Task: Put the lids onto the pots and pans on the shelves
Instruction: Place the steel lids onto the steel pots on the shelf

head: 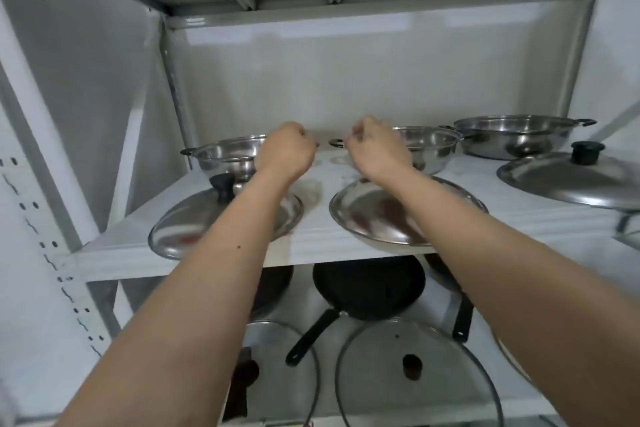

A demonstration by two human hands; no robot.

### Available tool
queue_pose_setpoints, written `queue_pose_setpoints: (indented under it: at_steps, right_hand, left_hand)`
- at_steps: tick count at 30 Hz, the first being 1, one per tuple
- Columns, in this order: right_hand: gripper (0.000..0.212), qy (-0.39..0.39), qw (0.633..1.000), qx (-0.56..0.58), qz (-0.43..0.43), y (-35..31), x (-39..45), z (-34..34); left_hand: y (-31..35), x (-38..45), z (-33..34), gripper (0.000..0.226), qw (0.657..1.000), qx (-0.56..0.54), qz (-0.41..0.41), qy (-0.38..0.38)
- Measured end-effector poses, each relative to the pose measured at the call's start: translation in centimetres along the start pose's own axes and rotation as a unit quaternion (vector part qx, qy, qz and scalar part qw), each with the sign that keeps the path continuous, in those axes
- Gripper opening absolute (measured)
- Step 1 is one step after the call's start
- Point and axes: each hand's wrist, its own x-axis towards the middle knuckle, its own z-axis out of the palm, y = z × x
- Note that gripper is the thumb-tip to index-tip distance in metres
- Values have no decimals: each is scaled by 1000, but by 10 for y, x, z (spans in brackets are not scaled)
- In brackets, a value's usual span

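Three steel pots stand at the back of the upper shelf: a left pot, a middle pot and a right pot, all uncovered. In front of them lie a left lid with a black knob, a middle steel lid and a right lid with a black knob. My left hand and my right hand hover over the gap between the left and middle pots, fingers curled in, holding nothing. My forearms cross above the left and middle lids.
On the lower shelf a black frying pan sits in the middle, with darker pans partly hidden on either side. Two glass lids lie in front of them. White metal uprights and the shelf above close in the space.
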Motion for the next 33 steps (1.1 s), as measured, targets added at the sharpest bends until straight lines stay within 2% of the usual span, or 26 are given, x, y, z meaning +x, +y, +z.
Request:
queue_pose_setpoints:
  at_steps: [1, 2, 4, 7, 9, 14, 18, 25, 33]
  right_hand:
    - [40, -40, 996, -85, 14, 4, -1, -4]
    - [44, -61, 987, -146, 37, 8, 0, -7]
    - [49, -122, 958, -248, 74, 21, 0, -10]
    - [43, -156, 932, -320, 75, 26, -9, -14]
    - [39, -147, 926, -338, 75, 26, -15, -19]
    - [43, -188, 924, -327, 59, 16, -23, -32]
    - [34, -209, 923, -318, 47, -1, -33, -42]
    - [41, -140, 949, -283, 15, -39, -36, -66]
    - [37, -48, 974, -218, 49, -36, 7, -80]
  left_hand:
    - [-8, 0, -8, 35, 994, 105, -13, -40]
    - [-16, 0, -13, 43, 983, 169, -49, -47]
    - [-40, 0, -19, 48, 946, 295, -93, -101]
    - [-55, -8, -19, 50, 912, 369, -112, -143]
    - [-61, -12, -21, 52, 903, 394, -100, -136]
    - [-64, -19, -39, 43, 915, 374, -67, -136]
    - [-58, -24, -51, 39, 926, 351, -31, -137]
    - [-30, -19, -91, 31, 943, 314, 32, -102]
    - [-20, 37, -101, 28, 967, 249, 55, -23]
